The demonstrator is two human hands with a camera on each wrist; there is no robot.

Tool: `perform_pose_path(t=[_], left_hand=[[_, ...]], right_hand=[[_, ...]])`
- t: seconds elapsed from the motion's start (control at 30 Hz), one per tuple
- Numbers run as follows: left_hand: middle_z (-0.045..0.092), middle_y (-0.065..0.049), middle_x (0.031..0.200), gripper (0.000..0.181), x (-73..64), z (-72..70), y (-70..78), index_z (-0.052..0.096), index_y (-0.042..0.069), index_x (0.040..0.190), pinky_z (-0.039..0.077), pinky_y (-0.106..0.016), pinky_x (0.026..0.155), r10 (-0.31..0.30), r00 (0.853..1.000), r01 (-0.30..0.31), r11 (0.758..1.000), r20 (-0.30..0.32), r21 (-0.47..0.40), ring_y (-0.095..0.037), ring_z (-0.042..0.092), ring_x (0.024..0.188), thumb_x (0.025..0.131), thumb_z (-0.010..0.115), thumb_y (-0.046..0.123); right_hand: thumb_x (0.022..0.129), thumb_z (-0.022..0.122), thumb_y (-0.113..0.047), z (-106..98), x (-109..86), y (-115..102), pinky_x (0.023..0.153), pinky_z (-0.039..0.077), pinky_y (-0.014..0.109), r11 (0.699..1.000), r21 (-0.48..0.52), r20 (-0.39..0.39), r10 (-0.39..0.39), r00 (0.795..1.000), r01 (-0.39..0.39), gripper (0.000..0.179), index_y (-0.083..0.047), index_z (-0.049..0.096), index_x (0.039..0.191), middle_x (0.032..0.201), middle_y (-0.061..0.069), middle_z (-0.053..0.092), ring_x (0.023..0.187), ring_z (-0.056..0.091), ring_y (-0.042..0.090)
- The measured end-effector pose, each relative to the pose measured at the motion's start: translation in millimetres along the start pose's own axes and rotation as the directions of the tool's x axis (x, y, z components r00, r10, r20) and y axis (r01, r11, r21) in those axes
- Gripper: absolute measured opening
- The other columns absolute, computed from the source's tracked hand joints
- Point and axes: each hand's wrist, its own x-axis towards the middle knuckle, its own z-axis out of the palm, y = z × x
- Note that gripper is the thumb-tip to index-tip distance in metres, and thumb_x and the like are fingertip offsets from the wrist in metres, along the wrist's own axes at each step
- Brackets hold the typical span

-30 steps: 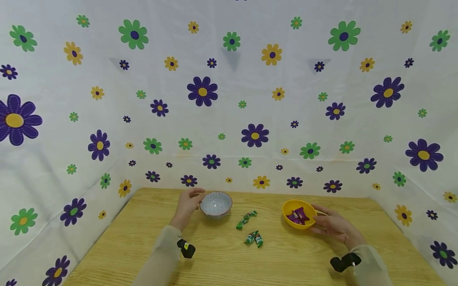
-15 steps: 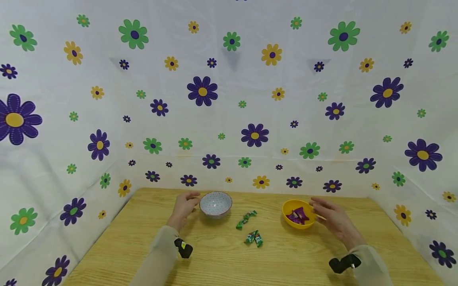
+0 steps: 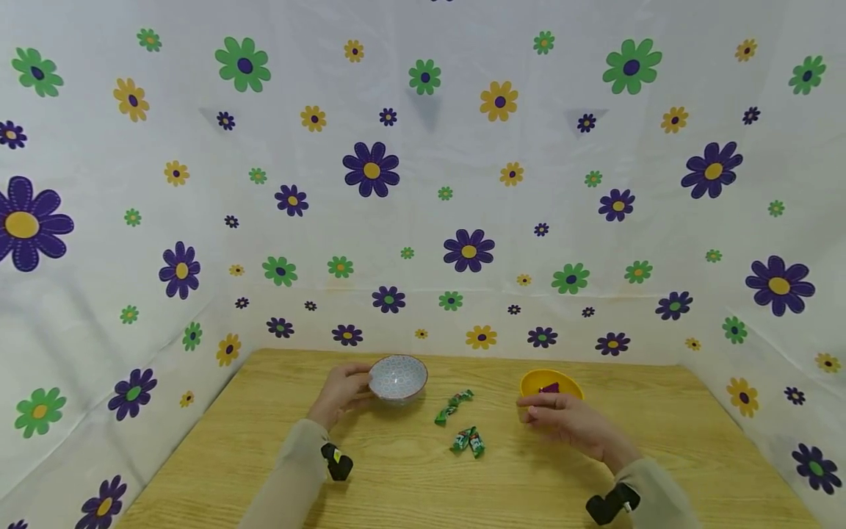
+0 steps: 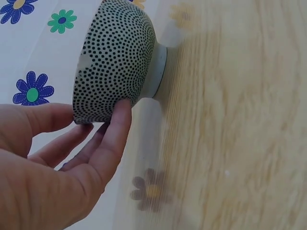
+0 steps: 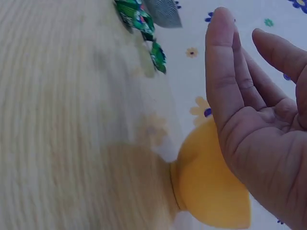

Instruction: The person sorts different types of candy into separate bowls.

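Observation:
At the back left of the table stands a white bowl point(image 3: 398, 376) with a fine bluish pattern inside; its dotted outer wall shows in the left wrist view. My left hand point(image 3: 342, 394) holds its left side, the thumb at the rim and fingers bent against the wall. My right hand point(image 3: 573, 426) hovers with nothing in it, in front of the yellow bowl point(image 5: 211, 179), its fingers nearly straight and pointing left. A purple-wrapped candy point(image 3: 550, 388) shows inside that bowl; the hand hides the bowl's front.
Several green-wrapped candies lie between the bowls: one group point(image 3: 454, 406) toward the back, another pair point(image 3: 468, 441) nearer the front. A flower-printed white sheet point(image 3: 423, 220) walls off the back and sides of the wooden table point(image 3: 423, 485).
My right hand has left the yellow bowl's right side and swung left across its front. My left hand drew back from the patterned bowl, then came to its side again. Bowls and candies stay put.

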Motion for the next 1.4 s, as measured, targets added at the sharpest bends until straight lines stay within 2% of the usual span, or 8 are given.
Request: perform_pose_path(t=[0.13, 0.3, 0.37, 0.53, 0.67, 1.03, 1.27, 1.4], left_hand=[[0.053, -0.022, 0.117, 0.036, 3.2, -3.7, -3.2, 0.05, -0.001, 0.124, 0.051, -0.041, 0.076, -0.008, 1.0, 0.009, 1.0, 0.028, -0.029, -0.03, 0.06, 0.094, 0.09, 0.053, 0.01], [0.053, -0.021, 0.116, 0.035, 6.9, -8.2, -6.8, 0.051, 0.0, 0.124, 0.051, -0.04, 0.075, -0.042, 0.998, 0.045, 0.997, 0.057, -0.059, -0.029, 0.059, 0.093, 0.091, 0.052, 0.011], [0.053, -0.02, 0.117, 0.035, 7.3, -8.7, -6.8, 0.05, 0.001, 0.124, 0.051, -0.04, 0.077, -0.048, 0.997, 0.052, 0.997, 0.066, -0.059, -0.029, 0.059, 0.094, 0.091, 0.052, 0.011], [0.052, -0.021, 0.117, 0.036, 7.9, -7.9, -7.0, 0.049, 0.0, 0.125, 0.05, -0.041, 0.079, -0.053, 0.996, 0.058, 0.996, 0.071, -0.07, -0.03, 0.059, 0.094, 0.091, 0.051, 0.011], [0.052, -0.02, 0.117, 0.035, 7.3, -7.3, -7.4, 0.049, 0.0, 0.125, 0.05, -0.041, 0.078, -0.059, 0.996, 0.064, 0.996, 0.07, -0.068, -0.03, 0.058, 0.096, 0.091, 0.052, 0.011], [0.051, -0.02, 0.118, 0.035, 7.2, -6.1, -5.3, 0.049, 0.0, 0.125, 0.049, -0.042, 0.081, -0.056, 0.996, 0.059, 0.997, 0.069, -0.04, -0.031, 0.056, 0.098, 0.092, 0.05, 0.013], [0.052, -0.02, 0.117, 0.035, 8.4, -7.8, -6.9, 0.049, 0.001, 0.125, 0.049, -0.042, 0.08, -0.065, 0.995, 0.067, 0.997, 0.07, -0.033, -0.031, 0.057, 0.097, 0.092, 0.051, 0.014], [0.052, -0.02, 0.116, 0.035, 8.3, -7.0, -6.7, 0.049, 0.001, 0.125, 0.05, -0.041, 0.079, -0.068, 0.995, 0.07, 0.997, 0.07, -0.022, -0.03, 0.057, 0.096, 0.092, 0.051, 0.014]], right_hand=[[0.091, 0.055, -0.02, 11.9, 7.0, 6.6, 0.083, 0.047, 0.045, 0.999, -0.038, 0.072, 0.037, 0.997, -0.035, 0.048, 0.005, 0.042, 0.13, 0.114, 0.022, 0.056, 0.102, 0.056, 0.032], [0.089, 0.058, -0.02, 24.2, 14.1, 14.7, 0.079, 0.05, 0.041, 0.993, -0.079, 0.086, 0.092, 0.992, -0.085, 0.047, 0.004, 0.045, 0.128, 0.117, 0.021, 0.054, 0.102, 0.054, 0.03], [0.088, 0.059, -0.018, 29.8, 16.0, 15.4, 0.073, 0.052, 0.037, 0.985, -0.148, 0.059, 0.103, 0.993, -0.093, 0.045, 0.002, 0.049, 0.126, 0.107, 0.019, 0.055, 0.091, 0.056, 0.026], [0.084, 0.064, -0.017, 42.4, 24.9, 18.3, 0.056, 0.043, 0.024, 0.923, -0.372, -0.032, 0.088, 0.996, -0.093, 0.035, -0.004, 0.059, 0.116, 0.084, 0.007, 0.049, 0.063, 0.046, 0.016], [0.082, 0.067, -0.02, 47.4, 33.7, 21.1, 0.056, 0.039, 0.024, 0.881, -0.463, -0.06, 0.077, 0.995, -0.096, 0.032, -0.01, 0.063, 0.112, 0.085, 0.006, 0.05, 0.065, 0.045, 0.016], [0.08, 0.069, -0.021, 63.0, 44.2, 15.4, 0.052, 0.035, 0.026, 0.819, -0.568, -0.047, 0.067, 0.997, -0.082, 0.032, -0.012, 0.063, 0.11, 0.081, 0.007, 0.053, 0.058, 0.041, 0.015], [0.075, 0.074, -0.025, 69.2, 56.2, 20.7, 0.056, 0.036, 0.027, 0.736, -0.675, -0.07, 0.001, 0.998, -0.048, 0.032, -0.013, 0.065, 0.103, 0.082, 0.004, 0.053, 0.07, 0.044, 0.017], [0.075, 0.073, -0.018, 67.4, 59.5, 22.1, 0.056, 0.037, 0.028, 0.736, -0.675, -0.088, -0.01, 0.996, -0.052, 0.028, -0.013, 0.065, 0.101, 0.081, 0.004, 0.053, 0.07, 0.045, 0.018]])
